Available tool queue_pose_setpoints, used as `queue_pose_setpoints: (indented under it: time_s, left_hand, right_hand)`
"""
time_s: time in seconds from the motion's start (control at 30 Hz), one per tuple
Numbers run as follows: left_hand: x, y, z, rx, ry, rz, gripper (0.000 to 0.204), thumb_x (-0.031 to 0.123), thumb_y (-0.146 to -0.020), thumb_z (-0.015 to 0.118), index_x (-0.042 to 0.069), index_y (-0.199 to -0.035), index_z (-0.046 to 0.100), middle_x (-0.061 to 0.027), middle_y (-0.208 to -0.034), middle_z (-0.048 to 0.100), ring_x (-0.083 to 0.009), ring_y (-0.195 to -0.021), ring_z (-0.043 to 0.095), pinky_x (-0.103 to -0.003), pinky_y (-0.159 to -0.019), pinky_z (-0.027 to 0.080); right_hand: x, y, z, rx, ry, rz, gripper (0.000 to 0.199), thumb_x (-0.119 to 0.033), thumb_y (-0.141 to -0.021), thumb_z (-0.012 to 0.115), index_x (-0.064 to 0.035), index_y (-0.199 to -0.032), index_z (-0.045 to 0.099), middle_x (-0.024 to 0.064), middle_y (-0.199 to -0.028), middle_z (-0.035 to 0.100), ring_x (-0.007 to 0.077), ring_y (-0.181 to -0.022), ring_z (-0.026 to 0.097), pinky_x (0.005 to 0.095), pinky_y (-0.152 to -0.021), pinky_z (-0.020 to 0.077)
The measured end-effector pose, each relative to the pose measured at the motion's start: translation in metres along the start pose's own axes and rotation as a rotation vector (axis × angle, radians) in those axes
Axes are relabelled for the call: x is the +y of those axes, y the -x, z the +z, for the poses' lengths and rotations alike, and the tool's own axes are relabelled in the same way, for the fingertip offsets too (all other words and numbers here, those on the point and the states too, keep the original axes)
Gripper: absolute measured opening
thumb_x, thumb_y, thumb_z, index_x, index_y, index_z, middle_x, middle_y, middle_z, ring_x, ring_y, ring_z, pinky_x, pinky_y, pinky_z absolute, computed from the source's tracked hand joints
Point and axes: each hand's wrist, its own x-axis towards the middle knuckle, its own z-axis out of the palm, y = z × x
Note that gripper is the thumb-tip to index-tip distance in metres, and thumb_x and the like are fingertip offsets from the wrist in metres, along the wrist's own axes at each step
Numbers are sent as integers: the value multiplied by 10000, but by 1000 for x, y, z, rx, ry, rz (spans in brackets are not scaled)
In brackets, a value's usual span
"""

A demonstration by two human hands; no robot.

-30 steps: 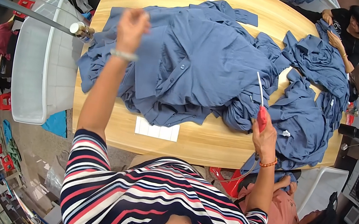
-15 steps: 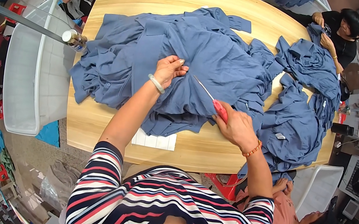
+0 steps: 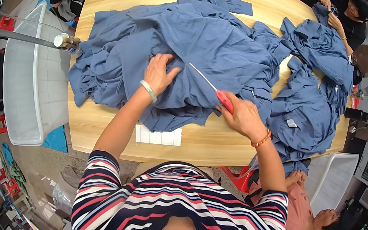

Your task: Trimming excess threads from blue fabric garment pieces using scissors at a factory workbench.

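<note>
Looks mid-job tbh: gripping a red-handled corded tool (image 3: 223, 101) in the right hand (image 3: 245, 120), resting the left hand (image 3: 159, 73), loosely open, on rumpled blue shirts (image 3: 223, 49) atop the worktop (image 3: 226, 150). Can't spot anything clearly finished, probably got loads left.

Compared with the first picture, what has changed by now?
The left hand has come rightward and down onto the blue garments. The right hand has moved left, carrying the red-handled tool toward their middle. It still grips the tool; the white sheet still lies along their near side.
</note>
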Motion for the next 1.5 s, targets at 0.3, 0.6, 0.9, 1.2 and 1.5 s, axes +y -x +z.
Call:
queue_pose_setpoints:
  time_s: [0.3,0.6,0.9,1.2,1.5]
  left_hand:
    - [8,19,-8,-424,959,-823,157,69,-863,684,12,-990,612,2,-857,650,-41,-744,577,-180,-680,456]
    - [-9,42,12,-306,1047,-669,93,61,-901,627,14,-976,653,31,-874,634,-31,-770,547,-184,-727,439]
    - [43,43,-18,-202,953,-497,80,51,-903,627,19,-973,650,19,-872,633,-28,-770,543,-196,-698,448]
    - [284,60,-10,-629,1067,608,129,90,-820,636,61,-937,590,-84,-862,531,-272,-807,556,-375,-701,420]
    - [291,86,65,-642,995,514,185,100,-750,675,78,-925,618,-94,-876,544,-315,-880,534,-426,-764,422]
  right_hand:
    - [0,37,13,77,-81,31,378,-280,-878,620,-112,-1209,548,181,-780,652,368,-740,635,444,-661,479]
    - [-22,39,20,-114,31,-100,332,-334,-862,624,-110,-1106,592,178,-671,625,375,-657,626,458,-592,467]
    - [-35,43,39,-139,2,-143,272,-314,-881,585,-67,-994,591,166,-635,626,361,-619,633,452,-566,483]
    - [121,177,15,60,46,186,307,-335,-863,618,-78,-1030,598,130,-708,624,282,-648,614,395,-598,480]
    - [381,285,-120,586,-301,975,324,-345,-903,594,-51,-1028,545,121,-729,626,215,-591,605,345,-501,458]
